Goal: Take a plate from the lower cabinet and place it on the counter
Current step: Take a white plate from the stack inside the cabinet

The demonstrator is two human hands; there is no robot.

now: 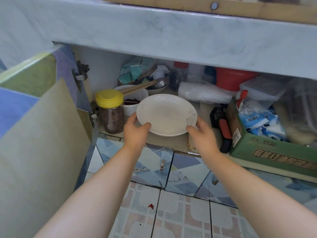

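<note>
A white plate (165,114) with a faint flower mark near its right rim is held at the front of the open lower cabinet, just above the shelf. My left hand (135,130) grips its left rim, thumb on top. My right hand (201,133) grips the right rim the same way. The pale blue marbled counter (171,36) runs across above the cabinet opening.
The cabinet door (39,134) stands open at the left. On the shelf sit a yellow-lidded jar (111,110), a white tub with chopsticks (135,95), metal bowls (159,84), a red container (231,79) and a green cardboard box (267,150) at the right. A wooden board (205,6) lies on the counter.
</note>
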